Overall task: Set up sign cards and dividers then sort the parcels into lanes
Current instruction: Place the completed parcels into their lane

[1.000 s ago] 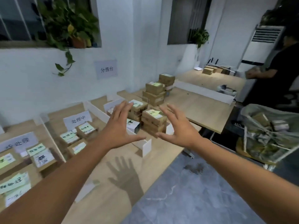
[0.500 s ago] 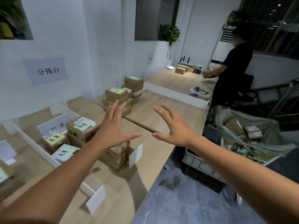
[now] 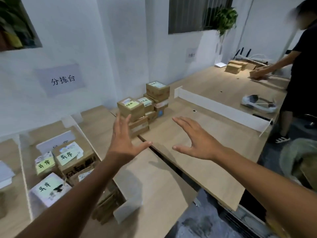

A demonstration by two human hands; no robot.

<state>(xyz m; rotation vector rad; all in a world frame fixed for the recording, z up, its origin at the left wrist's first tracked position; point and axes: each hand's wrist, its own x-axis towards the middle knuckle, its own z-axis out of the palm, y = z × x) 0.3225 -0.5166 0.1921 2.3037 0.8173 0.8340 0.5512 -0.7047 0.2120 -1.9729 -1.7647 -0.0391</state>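
My left hand (image 3: pixel 122 141) and my right hand (image 3: pixel 195 140) hover open above the wooden table (image 3: pixel 214 152), fingers spread, holding nothing. Just beyond the left fingertips stands a stack of brown parcels (image 3: pixel 142 107) with yellow-green notes on top. At the lower left, a lane bounded by white dividers (image 3: pixel 82 133) holds parcels with handwritten notes (image 3: pixel 66 158) and a white sign card (image 3: pixel 56 143). A second long white divider (image 3: pixel 221 109) lies across the table further right. My left forearm covers part of the near lane.
A paper sign (image 3: pixel 62 79) hangs on the white wall. A person in black (image 3: pixel 298 71) handles boxes (image 3: pixel 234 67) at the far table end. A grey sack (image 3: pixel 300 158) sits on the floor at right. A gap (image 3: pixel 164 157) splits two tabletops.
My view has swung right and closer; the labelled lanes slid to the lower left. Both hands stayed open and now hover near the stacked parcels.
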